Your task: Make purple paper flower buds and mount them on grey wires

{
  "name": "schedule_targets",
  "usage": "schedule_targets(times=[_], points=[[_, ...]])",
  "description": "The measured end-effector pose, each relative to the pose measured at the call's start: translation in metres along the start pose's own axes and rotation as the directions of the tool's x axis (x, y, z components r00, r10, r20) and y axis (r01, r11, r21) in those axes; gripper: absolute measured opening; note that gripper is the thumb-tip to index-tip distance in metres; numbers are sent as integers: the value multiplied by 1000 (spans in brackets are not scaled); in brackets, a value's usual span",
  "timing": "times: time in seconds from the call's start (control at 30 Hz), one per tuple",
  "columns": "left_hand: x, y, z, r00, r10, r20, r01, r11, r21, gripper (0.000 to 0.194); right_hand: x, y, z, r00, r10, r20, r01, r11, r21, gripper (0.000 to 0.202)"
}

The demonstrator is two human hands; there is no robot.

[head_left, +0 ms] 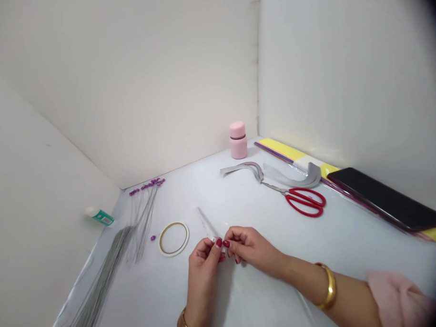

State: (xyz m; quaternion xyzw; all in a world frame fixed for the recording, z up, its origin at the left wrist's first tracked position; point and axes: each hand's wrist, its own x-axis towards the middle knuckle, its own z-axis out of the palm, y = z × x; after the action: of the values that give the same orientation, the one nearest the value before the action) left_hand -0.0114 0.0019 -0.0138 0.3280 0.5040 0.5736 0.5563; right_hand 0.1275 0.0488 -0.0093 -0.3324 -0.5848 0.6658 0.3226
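Observation:
Close together over the table, my two hands are pinching at a narrow, pale, translucent strip [206, 222]. My left hand [204, 264] holds it between thumb and fingers, and its loose part points up and to the left. The thumb and fingertips of my right hand [250, 245] are closed at the strip's near end, touching my left fingertips. What lies right between the fingertips is mostly hidden. A roll of white tape [161, 245] lies flat just left of my left hand.
Wire stems with purple tips [144, 220] and a thick wire bundle [110, 269] lie left, near a loose purple piece [153, 238] and a green-white tube [103, 217]. Behind are red-handled scissors [304, 203], curled strips [253, 165], a pink bottle [238, 141], coloured sheets [286, 149], a phone [381, 198].

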Motion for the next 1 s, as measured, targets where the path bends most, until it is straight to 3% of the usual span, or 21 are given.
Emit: schedule_targets(times=[0.27, 0.4, 0.5, 0.57, 0.67, 0.77, 0.83, 0.93, 1.0], points=[[-6, -11, 9, 996, -25, -89, 19, 998, -66, 16, 0, -3, 3, 1000, 26, -10, -25, 994, 104, 26], [-9, -6, 11, 994, 111, -19, -103, 965, 240, 17, 0, -2, 4, 997, 65, -27, -60, 983, 175, 29], [-5, 5, 2, 962, 269, 56, -256, 803, 539, 14, 2, -3, -1, 994, 76, -84, -54, 970, 238, 27], [2, 13, -12, 918, 389, 74, -324, 631, 704, 15, 4, -3, -6, 989, 87, -116, -52, 959, 277, 25], [18, 23, -40, 863, 503, 43, -294, 430, 854, 22, 7, -3, -12, 984, 116, -134, -69, 947, 313, 22], [28, 29, -61, 843, 535, 57, -257, 307, 916, 24, 7, -3, -11, 982, 142, -127, -96, 945, 312, 22], [28, 30, -62, 809, 583, 76, -272, 256, 927, 26, 6, -3, -8, 982, 149, -117, -109, 950, 294, 25], [17, 26, -45, 752, 640, 159, -372, 214, 903, 29, 5, -2, -4, 986, 133, -99, -105, 964, 244, 28], [6, 22, -30, 711, 621, 330, -521, 150, 840, 33, 4, -2, -2, 991, 106, -81, -87, 974, 207, 29]])
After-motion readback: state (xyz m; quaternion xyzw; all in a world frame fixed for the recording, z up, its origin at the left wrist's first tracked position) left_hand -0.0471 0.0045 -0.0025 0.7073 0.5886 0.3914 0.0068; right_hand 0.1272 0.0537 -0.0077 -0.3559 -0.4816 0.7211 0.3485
